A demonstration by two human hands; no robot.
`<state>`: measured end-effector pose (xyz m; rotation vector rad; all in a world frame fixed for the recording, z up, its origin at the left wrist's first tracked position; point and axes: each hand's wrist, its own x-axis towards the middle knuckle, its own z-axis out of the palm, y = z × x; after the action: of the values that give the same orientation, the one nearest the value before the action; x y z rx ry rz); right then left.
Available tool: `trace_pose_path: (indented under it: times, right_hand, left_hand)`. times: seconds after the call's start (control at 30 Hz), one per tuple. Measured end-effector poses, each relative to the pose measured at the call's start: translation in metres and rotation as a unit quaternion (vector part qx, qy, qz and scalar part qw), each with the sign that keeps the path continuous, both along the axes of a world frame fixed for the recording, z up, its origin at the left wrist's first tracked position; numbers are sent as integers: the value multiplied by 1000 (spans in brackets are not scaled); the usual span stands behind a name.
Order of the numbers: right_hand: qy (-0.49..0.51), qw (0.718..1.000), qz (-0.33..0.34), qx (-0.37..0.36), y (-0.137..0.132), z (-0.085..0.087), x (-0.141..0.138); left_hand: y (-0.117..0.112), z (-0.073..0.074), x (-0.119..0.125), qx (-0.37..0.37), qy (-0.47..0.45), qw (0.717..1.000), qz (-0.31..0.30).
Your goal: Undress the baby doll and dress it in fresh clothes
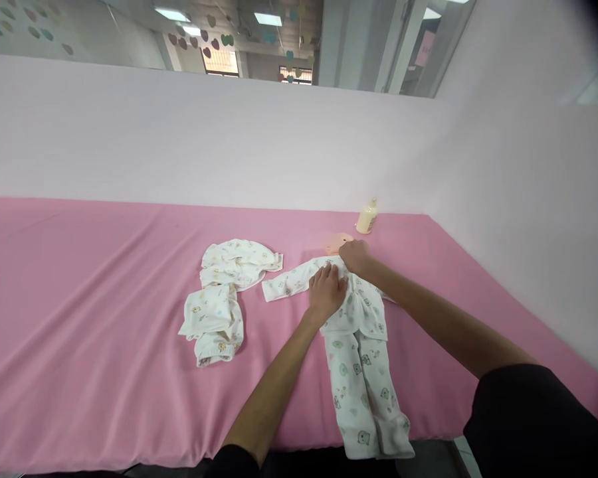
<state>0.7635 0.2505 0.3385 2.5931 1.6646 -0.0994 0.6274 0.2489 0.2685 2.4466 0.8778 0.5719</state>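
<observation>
A baby doll (337, 243) lies on its back on a pink cloth, its peach-coloured head partly hidden by my right hand. It wears a white printed long-sleeved top (371, 312) and white printed trousers (353, 385), whose legs stretch towards me. My left hand (327, 290) lies on the chest of the top with its fingers a little apart. At the collar, just below the head, my right hand (355, 257) is closed with its fingers curled on the top. The fingertips of that hand are hidden.
Left of the doll lie a crumpled white printed garment (239, 261) and a folded one (213, 322). A pale yellow pump bottle (367, 218) stands behind the doll near the white wall (204, 139). The pink cloth (104, 318) covers the table to its front edge.
</observation>
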Motion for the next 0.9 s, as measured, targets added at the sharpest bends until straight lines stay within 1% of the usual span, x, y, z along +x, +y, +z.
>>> trace_pose_path:
  times: [0.13,0.2,0.23,0.27,0.33,0.37,0.4,0.43,0.47,0.5,0.6,0.67,0.8,0.9]
  right_hand:
    - [110,994,-7,8,-8,8,24]
    - [199,980,-8,26,-16,8,38]
    - [266,963,-13,45,-20,6,44]
    - [344,936,-19,68,-24,3,50]
    - [494,862,-23,107,-31,-7,59]
    - [546,829,-20,117,-33,-12,63]
    - [573,811,-15,121,-35,-17,66]
    - [583,803,-12,123,-35,-21,69]
    - [580,805,-12,126,-35,-25,70]
    - [561,818,-13,131,-34,-28,71]
    - [460,874,-7,154,-30,-32,69]
    - [412,895,-3,168,-28,-33,66]
    - [370,907,-17,200,-30,-33,61]
    - [334,911,-54,235,-37,-33,63]
  left_hand:
    - [15,6,10,20,-3,1000,4]
    - [24,9,18,34,-6,999,-10]
    - [28,9,23,37,-3,999,-20]
    - [32,10,28,37,1,999,-30]
    - [38,9,36,29,6,999,-37]
    - [40,8,39,27,5,999,-33]
    - [42,7,41,30,2,999,-27]
    - [43,5,43,37,-2,999,-21]
    - [43,4,45,47,-9,999,-15]
    - [44,2,46,53,-19,998,-13]
    - [46,-2,48,43,-63,997,-22]
    - [49,-4,49,23,-92,995,-29]
    - [55,-6,47,-15,-139,990,-33]
    - [60,-6,43,-50,-164,985,-23]
